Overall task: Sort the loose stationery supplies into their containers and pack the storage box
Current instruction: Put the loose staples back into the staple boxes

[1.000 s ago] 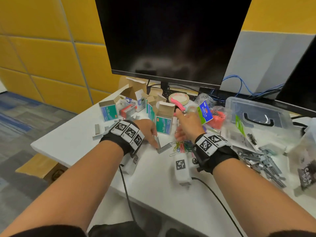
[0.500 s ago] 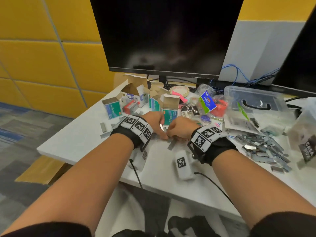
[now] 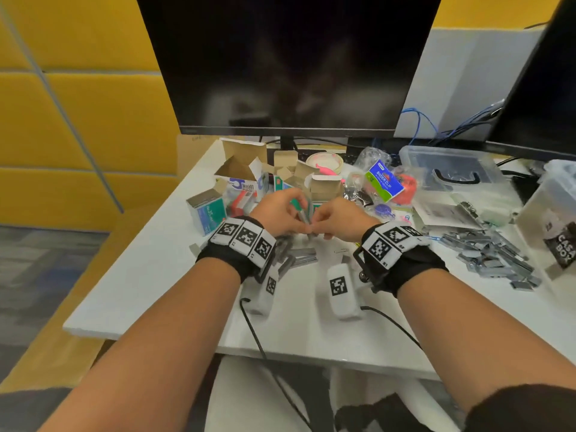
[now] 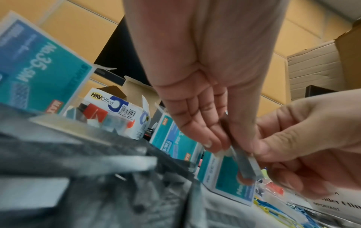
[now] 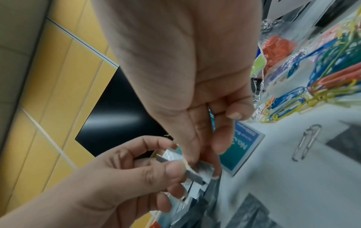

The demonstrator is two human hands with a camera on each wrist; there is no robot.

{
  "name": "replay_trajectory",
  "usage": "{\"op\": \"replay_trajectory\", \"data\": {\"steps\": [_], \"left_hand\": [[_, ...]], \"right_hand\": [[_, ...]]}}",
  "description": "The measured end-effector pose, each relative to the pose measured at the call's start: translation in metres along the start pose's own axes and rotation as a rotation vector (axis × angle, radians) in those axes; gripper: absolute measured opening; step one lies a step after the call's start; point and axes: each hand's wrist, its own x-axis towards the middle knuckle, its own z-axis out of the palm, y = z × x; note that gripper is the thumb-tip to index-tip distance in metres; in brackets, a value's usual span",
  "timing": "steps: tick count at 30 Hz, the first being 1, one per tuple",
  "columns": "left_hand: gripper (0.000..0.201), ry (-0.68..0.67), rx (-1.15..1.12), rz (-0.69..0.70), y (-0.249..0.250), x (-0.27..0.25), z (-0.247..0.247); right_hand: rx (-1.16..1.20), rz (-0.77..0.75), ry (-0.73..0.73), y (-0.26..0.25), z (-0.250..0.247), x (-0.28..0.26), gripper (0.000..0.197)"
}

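Both hands pinch one staple strip (image 4: 246,165): left hand (image 3: 280,213), right hand (image 3: 338,218). Step, I judge: gathering loose staples. Next: slot it squarely into the open teal staple box (image 3: 324,190) at 12 o'clock.

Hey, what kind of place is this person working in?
Most likely an office desk: a large dark monitor stands on a white table before yellow wall panels, with staple boxes and network cables behind.

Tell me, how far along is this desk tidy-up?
Early, by the look of it. Little looks finished: the clear storage box holds little. In hand: the left hand and right hand together pinch a staple strip. Left: the staple pile, coloured paper clips and open staple boxes.
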Motion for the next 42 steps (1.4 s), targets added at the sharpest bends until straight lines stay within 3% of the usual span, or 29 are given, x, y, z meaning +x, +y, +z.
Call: {"op": "replay_trajectory", "data": {"steps": [5, 14, 18, 23, 30, 36, 42], "left_hand": [[0.028, 0.047, -0.053, 0.017, -0.012, 0.004, -0.013], [0.03, 0.107, -0.347, -0.004, -0.004, 0.013, -0.014], [0.028, 0.154, -0.368, 0.0, 0.0, 0.009, -0.01], [0.025, 0.258, -0.393, -0.005, 0.004, 0.007, -0.005], [0.017, 0.284, -0.594, -0.002, 0.014, 0.014, 0.006], [0.006, 0.271, -0.719, 0.026, 0.026, 0.018, 0.004], [0.009, 0.29, -0.703, 0.08, 0.032, -0.002, 0.01]], "right_hand": [[0.091, -0.031, 0.148, -0.003, 0.008, 0.009, 0.012], [-0.04, -0.146, 0.364, -0.007, -0.003, 0.003, 0.016], [0.024, -0.233, 0.45, 0.003, -0.004, -0.004, 0.015], [0.358, -0.247, 0.405, 0.011, -0.008, -0.003, 0.012], [0.65, -0.228, 0.315, 0.025, -0.02, 0.008, 0.015], [0.599, -0.241, 0.373, 0.029, -0.029, 0.015, 0.013], [0.593, -0.308, 0.372, 0.032, -0.022, 0.0, 0.015]]}}
